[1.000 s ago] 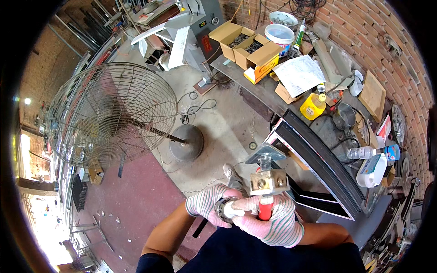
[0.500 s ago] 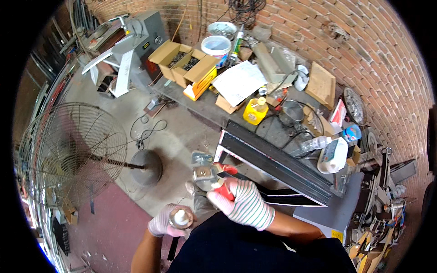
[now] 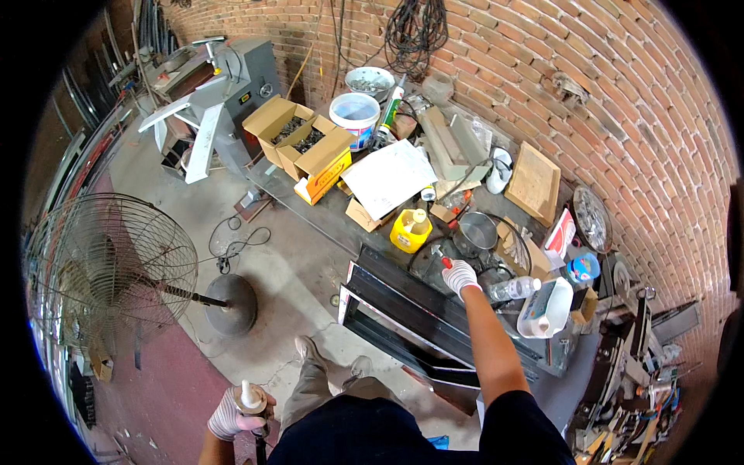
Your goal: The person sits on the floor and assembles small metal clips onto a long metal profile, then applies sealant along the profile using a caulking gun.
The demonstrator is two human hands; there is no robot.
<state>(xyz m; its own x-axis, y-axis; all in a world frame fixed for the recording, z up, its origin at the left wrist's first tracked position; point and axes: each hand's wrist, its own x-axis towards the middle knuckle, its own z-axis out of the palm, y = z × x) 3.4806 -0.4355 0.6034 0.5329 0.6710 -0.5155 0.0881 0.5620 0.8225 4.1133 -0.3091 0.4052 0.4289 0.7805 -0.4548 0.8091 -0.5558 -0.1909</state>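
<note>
My left hand, in a striped glove, grips a caulking gun low at the left beside my legs. Its cartridge carries a white nozzle pointing up. My right hand, also gloved, stretches over the workbench and closes on a red-handled tool. The tool's metal end lies by the bench top; its exact kind is too small to tell. Close by are a round metal pan and a clear plastic bottle. Dark metal frame profiles lie under my right forearm, along the bench's near edge.
On the bench stand a yellow jug, a white jug, paper sheets, a bucket and open cartons of small parts. A caged floor fan is at the left. A grey machine stands far left, a brick wall behind.
My right hand has carried the red-handled tool from in front of my body out over the bench. My left hand has moved lower and left with the caulking gun. The view has shifted.
</note>
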